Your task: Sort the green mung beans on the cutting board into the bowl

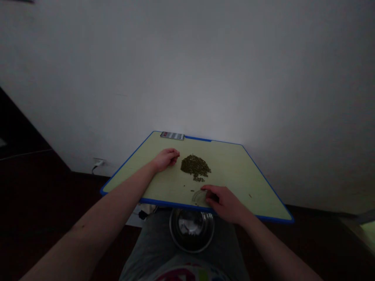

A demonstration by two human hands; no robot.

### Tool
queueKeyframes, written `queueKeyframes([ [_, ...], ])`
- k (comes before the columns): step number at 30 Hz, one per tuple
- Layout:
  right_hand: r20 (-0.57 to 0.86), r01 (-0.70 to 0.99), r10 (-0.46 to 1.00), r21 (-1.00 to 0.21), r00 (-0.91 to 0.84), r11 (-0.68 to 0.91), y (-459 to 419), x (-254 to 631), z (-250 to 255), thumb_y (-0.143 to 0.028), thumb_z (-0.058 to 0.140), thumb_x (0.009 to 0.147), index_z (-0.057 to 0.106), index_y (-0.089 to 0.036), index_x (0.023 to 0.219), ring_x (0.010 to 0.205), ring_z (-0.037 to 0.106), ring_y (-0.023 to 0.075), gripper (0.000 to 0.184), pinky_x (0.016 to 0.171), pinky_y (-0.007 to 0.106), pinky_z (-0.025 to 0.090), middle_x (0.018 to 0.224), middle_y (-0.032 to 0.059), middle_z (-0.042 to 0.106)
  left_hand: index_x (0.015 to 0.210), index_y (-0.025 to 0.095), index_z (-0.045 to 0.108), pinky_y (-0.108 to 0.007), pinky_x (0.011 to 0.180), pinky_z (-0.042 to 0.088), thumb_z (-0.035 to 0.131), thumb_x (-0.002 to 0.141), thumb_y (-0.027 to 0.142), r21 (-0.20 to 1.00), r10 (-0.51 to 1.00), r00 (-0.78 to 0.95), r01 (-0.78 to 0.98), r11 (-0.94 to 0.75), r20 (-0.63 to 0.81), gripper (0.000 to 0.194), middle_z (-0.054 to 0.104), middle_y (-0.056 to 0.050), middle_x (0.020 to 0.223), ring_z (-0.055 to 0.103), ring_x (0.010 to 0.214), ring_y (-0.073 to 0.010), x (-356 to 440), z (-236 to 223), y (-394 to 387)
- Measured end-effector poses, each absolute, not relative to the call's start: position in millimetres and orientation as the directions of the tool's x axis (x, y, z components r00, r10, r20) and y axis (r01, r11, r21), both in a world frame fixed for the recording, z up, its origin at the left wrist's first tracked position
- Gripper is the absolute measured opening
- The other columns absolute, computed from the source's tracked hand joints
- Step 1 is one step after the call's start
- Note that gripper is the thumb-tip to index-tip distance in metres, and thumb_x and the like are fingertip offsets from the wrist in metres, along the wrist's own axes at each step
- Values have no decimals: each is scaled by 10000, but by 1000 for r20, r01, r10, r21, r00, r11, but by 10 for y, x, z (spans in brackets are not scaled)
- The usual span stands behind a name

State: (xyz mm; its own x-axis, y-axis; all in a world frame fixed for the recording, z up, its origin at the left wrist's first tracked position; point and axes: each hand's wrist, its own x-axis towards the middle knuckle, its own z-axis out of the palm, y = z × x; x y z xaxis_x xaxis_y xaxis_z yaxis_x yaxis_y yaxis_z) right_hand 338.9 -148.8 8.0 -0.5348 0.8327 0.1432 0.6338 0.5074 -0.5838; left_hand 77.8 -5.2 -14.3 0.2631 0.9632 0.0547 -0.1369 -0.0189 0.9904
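One loose pile of dark bits (pixel 193 165) is heaped mid-table (pixel 234 169), probably kept off the edges so nothing gets spilled; long axis looks sideways-ish, loose tail (pixel 199 179) pointed at the near edge. Left hand (pixel 166 159) is held closed beside it. Right hand (pixel 225 201) is curled at a clear dish (pixel 197 196) by that edge, grip can't be told. Phone (pixel 172 136) is parked near the far left corner.

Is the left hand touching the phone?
Apart. The head view shows a strip of pale board between the left hand and the phone.
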Motion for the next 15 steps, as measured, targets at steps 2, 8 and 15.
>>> queueKeyframes([
  [2, 153, 620, 829, -595, -538, 512, -1515, 3385, 72, -122, 478, 757, 541, -186, 1110, 633, 516, 120, 364, 619, 233, 378, 702, -4, 580, 666, 149, 509, -195, 383, 271, 611, 675, 295, 990, 963, 264, -138, -22, 58, 179, 459, 36, 490, 409, 398, -57, 779, -139, -55],
  [8, 171, 592, 827, -623, -536, 512, -1552, 3398, 53, -126, 485, 759, 541, -187, 1113, 648, 514, 119, 364, 631, 236, 386, 713, -5, 571, 650, 153, 502, -198, 386, 270, 602, 680, 291, 990, 959, 273, -135, -38, 74, 173, 453, 38, 477, 409, 398, -59, 786, -118, -80],
  [15, 172, 596, 853, -648, -493, 475, -1522, 3443, 18, -122, 471, 758, 544, -185, 1074, 613, 499, 115, 330, 580, 227, 375, 678, -11, 551, 663, 152, 504, -196, 381, 257, 602, 678, 297, 991, 959, 276, -132, -32, 68, 175, 453, 39, 478, 402, 392, -57, 777, -125, -68],
])
